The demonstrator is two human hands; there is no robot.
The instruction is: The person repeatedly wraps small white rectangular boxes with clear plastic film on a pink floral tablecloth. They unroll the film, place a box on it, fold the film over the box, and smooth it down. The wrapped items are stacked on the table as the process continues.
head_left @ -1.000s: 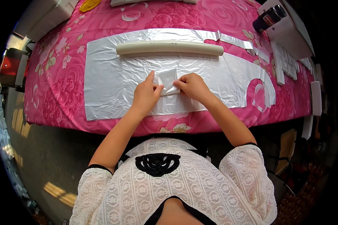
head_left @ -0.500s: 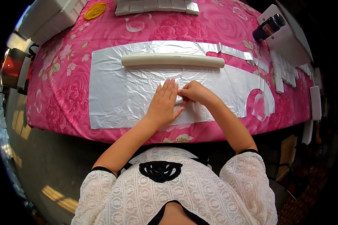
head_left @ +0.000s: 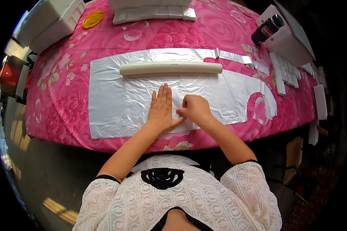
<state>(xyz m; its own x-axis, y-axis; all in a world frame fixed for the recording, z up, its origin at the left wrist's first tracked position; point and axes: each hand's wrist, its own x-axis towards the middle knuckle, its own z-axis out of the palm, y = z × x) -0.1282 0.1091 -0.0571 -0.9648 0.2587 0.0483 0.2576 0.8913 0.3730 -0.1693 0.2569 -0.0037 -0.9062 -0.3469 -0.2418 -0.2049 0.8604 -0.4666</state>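
Observation:
A silvery plastic vest-style bag (head_left: 115,104) lies flat and wrinkled, its handle loops toward the right. Across its upper part rests a long cream tube (head_left: 169,68). My left hand (head_left: 161,111) is flat on a small folded silvery piece of plastic (head_left: 176,98) on top of the bag, fingers pointing away from me and thumb out to the right. Just beside it, my right hand (head_left: 196,109) is closed in a pinch at the right edge of that folded piece. The piece is partly hidden under both hands.
A pink flowered cloth (head_left: 61,111) covers the table. Folded silvery packets (head_left: 154,13) line the far side, and more packets (head_left: 283,73) lie at right. A dark flask (head_left: 266,29) stands by a white box (head_left: 289,36). A yellow disc (head_left: 93,19) lies near white foam boxes (head_left: 50,23).
The view has shifted slightly. My right hand has turned and moved a little nearer to me along the folded piece's edge. My left hand still presses flat, more upright, leaving more of the piece showing.

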